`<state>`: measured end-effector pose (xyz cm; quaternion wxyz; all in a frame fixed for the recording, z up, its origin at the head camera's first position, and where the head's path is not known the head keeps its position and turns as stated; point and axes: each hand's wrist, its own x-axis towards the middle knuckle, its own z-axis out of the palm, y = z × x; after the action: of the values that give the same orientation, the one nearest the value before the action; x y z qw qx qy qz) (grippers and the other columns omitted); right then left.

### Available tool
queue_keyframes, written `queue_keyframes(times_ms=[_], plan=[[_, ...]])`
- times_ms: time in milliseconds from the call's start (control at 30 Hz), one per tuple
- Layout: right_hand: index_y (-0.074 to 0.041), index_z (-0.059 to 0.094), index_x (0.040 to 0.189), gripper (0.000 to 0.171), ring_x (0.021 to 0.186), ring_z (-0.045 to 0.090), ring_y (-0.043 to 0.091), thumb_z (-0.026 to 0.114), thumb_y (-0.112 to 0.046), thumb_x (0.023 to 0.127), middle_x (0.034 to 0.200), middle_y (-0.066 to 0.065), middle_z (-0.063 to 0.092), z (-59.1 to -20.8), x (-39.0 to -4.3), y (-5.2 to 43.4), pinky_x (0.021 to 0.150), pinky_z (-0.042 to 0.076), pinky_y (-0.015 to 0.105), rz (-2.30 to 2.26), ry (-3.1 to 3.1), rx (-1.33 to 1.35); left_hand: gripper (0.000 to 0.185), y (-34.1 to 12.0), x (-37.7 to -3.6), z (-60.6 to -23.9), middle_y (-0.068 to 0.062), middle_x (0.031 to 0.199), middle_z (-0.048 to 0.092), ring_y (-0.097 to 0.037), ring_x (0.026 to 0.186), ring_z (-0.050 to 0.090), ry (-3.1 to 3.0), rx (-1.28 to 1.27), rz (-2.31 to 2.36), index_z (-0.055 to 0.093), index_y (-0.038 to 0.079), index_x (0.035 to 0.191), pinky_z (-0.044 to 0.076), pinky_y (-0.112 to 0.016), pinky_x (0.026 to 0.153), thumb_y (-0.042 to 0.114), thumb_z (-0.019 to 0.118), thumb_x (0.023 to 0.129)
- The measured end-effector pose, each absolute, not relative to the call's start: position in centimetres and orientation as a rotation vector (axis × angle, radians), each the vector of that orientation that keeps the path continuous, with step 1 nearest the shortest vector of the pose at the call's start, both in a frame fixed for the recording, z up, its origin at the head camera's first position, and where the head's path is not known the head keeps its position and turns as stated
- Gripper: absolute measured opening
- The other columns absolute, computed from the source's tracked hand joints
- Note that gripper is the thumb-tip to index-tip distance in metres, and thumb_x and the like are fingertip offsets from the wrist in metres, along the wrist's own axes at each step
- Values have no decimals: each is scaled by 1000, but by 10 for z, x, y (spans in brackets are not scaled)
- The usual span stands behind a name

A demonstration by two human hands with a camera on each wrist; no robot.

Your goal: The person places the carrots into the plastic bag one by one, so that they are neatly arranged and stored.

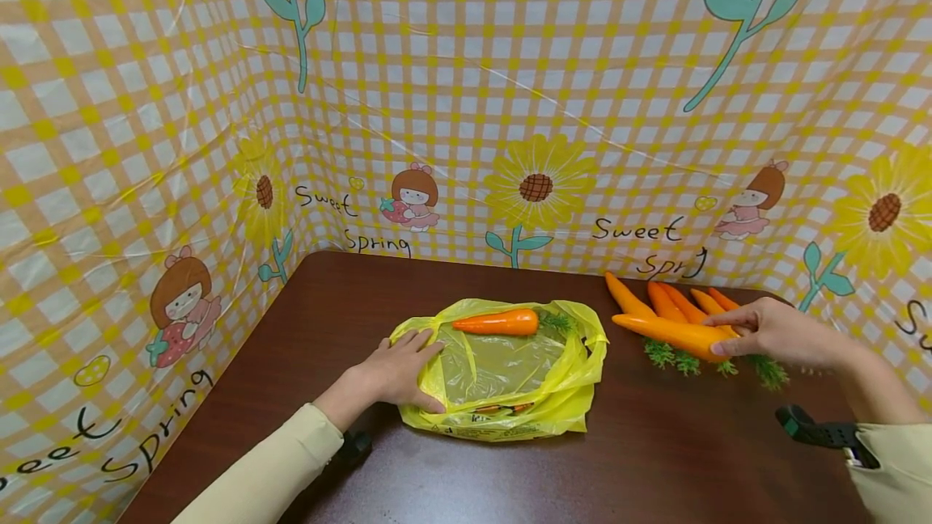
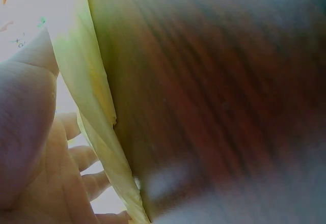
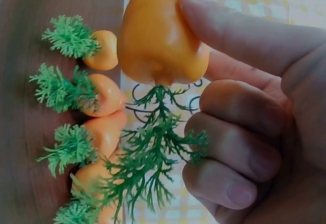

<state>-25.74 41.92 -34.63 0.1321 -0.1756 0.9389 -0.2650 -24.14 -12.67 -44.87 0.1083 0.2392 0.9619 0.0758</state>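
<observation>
My right hand (image 1: 775,331) pinches an orange carrot (image 1: 666,333) near its thick, leafy end, thumb against one side. The right wrist view shows this carrot (image 3: 158,35) close up, its green fronds hanging below while the other fingers curl beside them. Beneath and behind it, several more carrots (image 1: 624,297) lie in a row on the table. My left hand (image 1: 399,370) rests with spread fingers on the left edge of a yellow plastic bag (image 1: 575,407). Another carrot (image 1: 502,323) lies at the bag's far side, its leaves toward the right. The left wrist view is washed out.
The dark brown table (image 1: 655,459) carries everything. A checked cloth (image 1: 466,103) with sunflowers and cartoon figures hangs along the back and both sides. The row of carrots reaches close to the back cloth.
</observation>
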Motion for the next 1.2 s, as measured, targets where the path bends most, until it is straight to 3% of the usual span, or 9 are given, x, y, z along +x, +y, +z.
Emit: queue_keyframes(times_ms=[500,700,767,900,1000,1133,1167,1200], plan=[[4,54,142,63,43,19,5,71,-34,95,55,-10,22,-320,-261,393,43,29,24,-731,2735,-525,106,-125,-241,-449,-11,168,20,-36,154,20,2826,690,207,31,20,160,25,-65,116,71,73,77],[3,58,140,59,51,31,6,71,-32,95,64,-7,52,-314,-267,376,51,33,26,-689,2746,-566,106,-126,-242,-449,-11,168,20,-36,154,20,2824,690,216,31,19,160,25,-65,116,71,72,78],[1,60,138,57,50,30,5,72,-33,94,62,-8,50,-313,-268,371,51,32,25,-682,2757,-577,106,-126,-242,-449,-11,168,20,-36,154,20,2822,693,226,31,19,160,25,-66,116,70,73,78],[-2,63,136,58,46,19,5,74,-38,92,55,-10,27,-309,-271,361,46,29,23,-684,2769,-607,106,-126,-242,-450,-12,168,20,-37,154,20,2824,699,231,31,19,160,25,-66,115,71,73,78],[-2,63,137,59,48,22,5,74,-38,92,56,-11,35,-306,-274,353,49,32,24,-684,2765,-639,106,-126,-242,-450,-12,168,19,-37,154,20,2825,703,223,31,19,160,25,-67,115,71,73,78],[-6,64,136,58,48,22,5,74,-40,91,55,-12,34,-303,-279,340,50,32,24,-680,2750,-643,105,-125,-242,-449,-12,168,20,-38,154,20,2823,705,227,31,19,160,25,-68,114,69,74,78],[-7,64,136,58,47,17,6,75,-41,90,54,-9,27,-302,-279,337,48,31,24,-678,2748,-636,105,-125,-242,-448,-12,168,20,-38,154,20,2822,704,230,32,18,160,25,-68,114,69,74,78],[-7,64,136,59,47,18,6,75,-41,90,55,-8,32,-301,-280,334,48,32,24,-677,2743,-637,105,-125,-242,-448,-12,168,20,-38,154,20,2822,703,232,32,18,160,25,-68,114,69,74,78]])
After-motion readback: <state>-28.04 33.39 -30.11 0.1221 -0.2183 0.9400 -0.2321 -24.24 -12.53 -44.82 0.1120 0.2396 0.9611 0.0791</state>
